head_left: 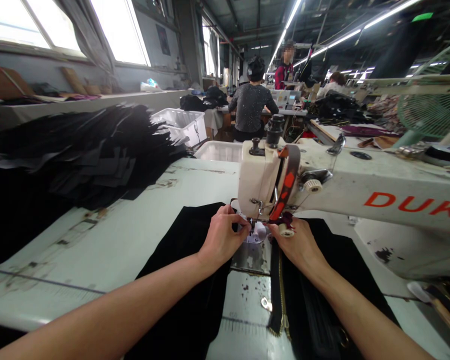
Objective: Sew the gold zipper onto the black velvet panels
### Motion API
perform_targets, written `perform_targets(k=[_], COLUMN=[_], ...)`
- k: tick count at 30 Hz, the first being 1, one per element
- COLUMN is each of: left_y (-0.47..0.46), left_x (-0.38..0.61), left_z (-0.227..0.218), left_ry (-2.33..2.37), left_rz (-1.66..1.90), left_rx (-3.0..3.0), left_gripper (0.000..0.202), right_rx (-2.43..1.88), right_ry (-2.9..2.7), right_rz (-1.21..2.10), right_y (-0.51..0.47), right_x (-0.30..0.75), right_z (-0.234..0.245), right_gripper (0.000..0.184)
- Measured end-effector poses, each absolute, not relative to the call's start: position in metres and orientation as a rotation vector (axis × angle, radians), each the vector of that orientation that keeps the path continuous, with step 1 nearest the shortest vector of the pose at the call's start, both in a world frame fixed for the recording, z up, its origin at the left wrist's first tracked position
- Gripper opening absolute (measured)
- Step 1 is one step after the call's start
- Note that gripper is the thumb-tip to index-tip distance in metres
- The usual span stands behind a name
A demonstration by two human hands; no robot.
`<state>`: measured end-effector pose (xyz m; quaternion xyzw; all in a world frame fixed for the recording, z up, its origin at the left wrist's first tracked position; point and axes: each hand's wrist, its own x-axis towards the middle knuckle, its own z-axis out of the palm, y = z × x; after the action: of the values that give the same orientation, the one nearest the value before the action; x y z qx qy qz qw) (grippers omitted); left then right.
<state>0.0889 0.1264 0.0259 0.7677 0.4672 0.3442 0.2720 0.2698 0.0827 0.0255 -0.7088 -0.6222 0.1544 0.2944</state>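
Observation:
At the needle area of a white sewing machine (260, 185), my left hand (223, 232) pinches with thumb and forefinger beside the presser foot; what sits between the fingertips is too small to make out. A black fabric piece (187, 285) lies under that hand and forearm. On the other side of the needle, my right hand (294, 237) reaches in behind a small white knob, its fingers partly hidden by the machine. Beneath it lies another black fabric piece (341, 260), with a brass zipper (282, 285) running along its inner edge toward me.
A tall pile of black cut pieces (97, 150) covers the table's left side. White plastic baskets (183, 125) stand behind the table. A seated person (252, 105) works ahead, back turned. At the right stands a green fan (435, 100). Windows line the left wall.

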Motion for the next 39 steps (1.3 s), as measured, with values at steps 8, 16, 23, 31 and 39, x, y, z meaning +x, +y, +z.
perform_targets(k=[8,16,23,31,39], left_y=[0.1253,0.1249,0.1255,0.1258,0.1262], left_x=[0.0909,0.0911,0.0914,0.0895,0.0896], left_z=[0.0284,0.0282,0.0288,0.0281,0.0283], left_ry=[1.291,1.29,1.28,1.273,1.272], left_rz=[0.93,0.925,0.913,0.913,0.91], left_rx=[2.118,2.136,2.151,2.148,2.134], left_gripper=[0.017,0.016,0.015,0.016,0.016], right_rx=[-1.932,-1.884,-1.863,-1.867,-1.883], right_ry=[-1.679,-1.699,-1.692,-1.694,-1.67], right_rz=[0.383,0.336,0.311,0.319,0.339], right_y=[0.082,0.0831,0.0826,0.0827,0.0824], right_x=[0.268,0.2682,0.2673,0.2682,0.269], right_z=[0.0263,0.0207,0.0196,0.0225,0.0247], right_gripper=[0.017,0.019,0.017,0.021,0.015])
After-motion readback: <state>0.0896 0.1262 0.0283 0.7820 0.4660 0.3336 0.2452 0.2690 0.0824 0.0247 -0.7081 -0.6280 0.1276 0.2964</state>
